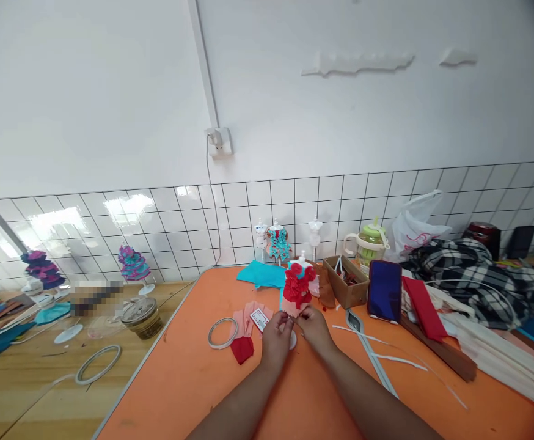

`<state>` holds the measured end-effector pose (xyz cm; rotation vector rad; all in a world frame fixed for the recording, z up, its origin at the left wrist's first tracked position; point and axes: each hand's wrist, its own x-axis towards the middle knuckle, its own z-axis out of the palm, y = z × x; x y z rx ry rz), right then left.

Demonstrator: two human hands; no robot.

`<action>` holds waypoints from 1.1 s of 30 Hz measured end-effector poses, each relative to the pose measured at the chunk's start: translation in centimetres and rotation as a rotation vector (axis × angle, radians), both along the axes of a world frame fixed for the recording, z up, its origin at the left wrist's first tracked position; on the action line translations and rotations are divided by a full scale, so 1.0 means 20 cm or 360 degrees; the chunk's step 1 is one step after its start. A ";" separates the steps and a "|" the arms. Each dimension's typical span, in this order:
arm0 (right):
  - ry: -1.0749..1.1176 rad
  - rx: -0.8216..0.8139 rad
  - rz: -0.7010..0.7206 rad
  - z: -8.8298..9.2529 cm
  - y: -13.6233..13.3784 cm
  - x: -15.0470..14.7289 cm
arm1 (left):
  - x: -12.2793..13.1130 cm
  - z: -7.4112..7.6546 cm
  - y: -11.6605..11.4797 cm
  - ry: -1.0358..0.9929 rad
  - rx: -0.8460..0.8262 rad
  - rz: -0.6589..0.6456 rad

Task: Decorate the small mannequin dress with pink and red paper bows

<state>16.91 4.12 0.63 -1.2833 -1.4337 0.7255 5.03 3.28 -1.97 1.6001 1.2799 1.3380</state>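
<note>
A small white mannequin wearing a red and pink ruffled paper dress (297, 288) stands on the orange table (193, 385). Both my hands meet at the dress's lower hem. My left hand (277, 337) is closed in a pinch at the hem. My right hand (311, 324) pinches the hem from the right side. What the fingertips hold beyond the hem is too small to tell. A tape ring (222, 333), pink paper pieces (245, 318) and a red scrap (242, 349) lie just left of my hands.
Turquoise paper (262, 275), a cardboard box (347, 282), a phone (385, 291), a red strip (424, 308), checked cloth (478, 269) and a green jug (370, 243) lie behind and to the right. More dressed mannequins (278, 242) stand by the tiled wall. A wooden table (42, 379) at left holds a jar (144, 316).
</note>
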 end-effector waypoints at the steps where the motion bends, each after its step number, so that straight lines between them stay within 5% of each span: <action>1: -0.0002 0.0011 -0.0039 0.01 0.01 0.00 | -0.02 -0.01 -0.01 0.0056 0.0025 0.0044; 5: -0.0065 0.0014 -0.0211 0.07 0.08 0.10 | -0.11 -0.05 -0.05 0.0525 0.0103 0.0161; 12: -0.0169 -0.0015 -0.0260 0.16 0.29 0.28 | -0.10 -0.06 -0.13 0.1264 0.0116 -0.0324; 18: -0.0107 -0.0037 -0.0179 0.03 0.20 0.24 | -0.12 -0.05 -0.08 0.0826 0.0157 -0.0181; 23: 0.0155 -0.0140 0.0119 -0.06 0.07 0.13 | -0.13 0.01 -0.04 0.0549 0.0142 -0.0120; 29: 0.0432 -0.0142 0.0237 -0.07 0.04 0.08 | -0.11 0.04 -0.04 0.0631 0.0145 -0.0266; 33: 0.0291 -0.0024 0.0132 -0.04 0.07 0.11 | -0.11 0.03 -0.04 0.0577 0.0172 -0.0229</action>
